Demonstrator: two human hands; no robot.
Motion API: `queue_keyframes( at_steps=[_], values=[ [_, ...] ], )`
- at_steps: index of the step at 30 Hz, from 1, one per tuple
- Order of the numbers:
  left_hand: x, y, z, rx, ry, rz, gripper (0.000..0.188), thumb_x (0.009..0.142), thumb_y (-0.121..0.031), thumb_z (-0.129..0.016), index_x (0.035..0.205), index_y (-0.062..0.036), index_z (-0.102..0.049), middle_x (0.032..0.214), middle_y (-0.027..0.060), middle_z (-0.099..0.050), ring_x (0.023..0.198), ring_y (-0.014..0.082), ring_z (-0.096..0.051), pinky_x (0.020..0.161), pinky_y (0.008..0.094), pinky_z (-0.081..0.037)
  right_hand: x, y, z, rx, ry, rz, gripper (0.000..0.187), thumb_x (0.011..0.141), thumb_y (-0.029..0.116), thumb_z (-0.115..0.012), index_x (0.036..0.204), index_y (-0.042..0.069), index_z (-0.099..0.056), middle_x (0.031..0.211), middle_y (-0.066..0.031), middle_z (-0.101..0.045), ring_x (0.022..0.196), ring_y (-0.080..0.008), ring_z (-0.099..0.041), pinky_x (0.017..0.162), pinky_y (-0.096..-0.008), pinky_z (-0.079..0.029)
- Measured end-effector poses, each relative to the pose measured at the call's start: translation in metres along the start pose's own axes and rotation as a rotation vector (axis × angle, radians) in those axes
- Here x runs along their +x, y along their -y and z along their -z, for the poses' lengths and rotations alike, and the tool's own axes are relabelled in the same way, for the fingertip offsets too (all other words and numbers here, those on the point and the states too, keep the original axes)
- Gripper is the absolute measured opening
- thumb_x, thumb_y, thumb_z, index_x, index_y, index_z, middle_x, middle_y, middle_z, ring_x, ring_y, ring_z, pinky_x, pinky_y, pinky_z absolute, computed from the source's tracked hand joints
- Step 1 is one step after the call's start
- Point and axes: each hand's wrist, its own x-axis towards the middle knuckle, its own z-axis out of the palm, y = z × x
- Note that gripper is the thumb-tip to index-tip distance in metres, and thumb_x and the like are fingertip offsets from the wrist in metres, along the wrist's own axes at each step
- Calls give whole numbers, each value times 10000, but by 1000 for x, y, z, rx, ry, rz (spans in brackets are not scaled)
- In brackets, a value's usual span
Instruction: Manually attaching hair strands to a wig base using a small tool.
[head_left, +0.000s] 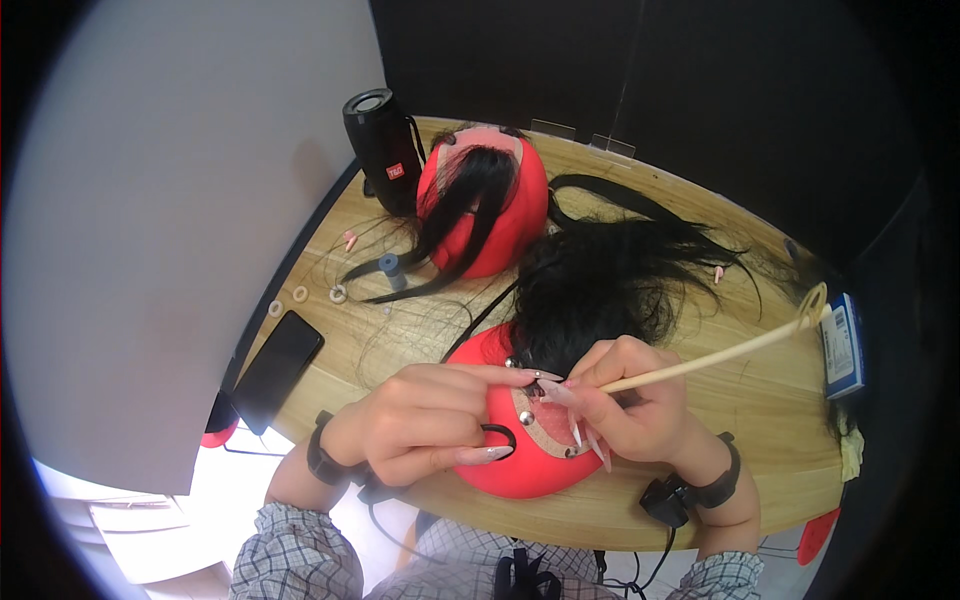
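Observation:
A red wig block (535,478) lies near the table's front edge, with a pale mesh base (563,415) pinned to it by round-headed pins. Long black hair (595,285) fans out from its far side. My right hand (640,400) is closed in a pinch around a long cream-handled ventilating needle (720,355); its tip is hidden at the mesh. The handle slants up to the right and ends in a loop. My left hand (425,415) rests on the block's left side, index finger stretched to the mesh edge, the other fingers curled around a looped black hair strand (512,436).
Behind stands a second red wig block (520,235) with black hair, beside a black cylindrical speaker (380,150). A phone (280,370), small rings (300,294) and a grey-blue spool (391,268) lie left. A blue-white box (843,345) sits right. Dark panels (700,90) border the table.

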Motion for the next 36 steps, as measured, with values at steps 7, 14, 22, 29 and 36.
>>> queue_keyframes(
  at_steps=[7,14,22,29,36],
  values=[
    [0,0,0,-2,3,-3,170,795,-4,-610,640,32,-549,550,108,-450,500,258,-504,915,548,-477,-2,2,1,215,49,-151,102,907,16,-564,821,3,-511,652,-63,-623,476,-42,-557,399,-189,-410],
    [0,0,2,-1,14,-3,168,794,-3,-608,639,30,-549,545,106,-441,494,256,-496,915,548,-476,2,7,2,353,71,-321,120,928,38,-543,832,-15,-495,661,-68,-623,460,-52,-551,375,-186,-406],
    [-1,1,0,-12,10,-1,166,793,9,-600,638,33,-544,538,103,-429,486,258,-484,919,553,-470,3,11,5,383,60,-394,137,924,49,-558,818,-24,-511,666,-82,-634,480,-57,-573,388,-184,-423],
    [-2,-4,0,-24,-8,35,183,802,15,-588,627,21,-531,554,105,-441,506,250,-491,928,563,-462,10,19,5,440,17,-523,209,956,134,-537,844,-39,-572,646,-87,-624,467,-76,-576,384,-189,-428],
    [8,-24,-5,295,-275,49,204,767,-75,-584,593,-29,-489,563,60,-454,511,195,-430,809,512,-467,9,17,3,443,6,-505,250,967,181,-524,846,-30,-584,621,-69,-608,433,-76,-561,376,-190,-422]
  ],
)
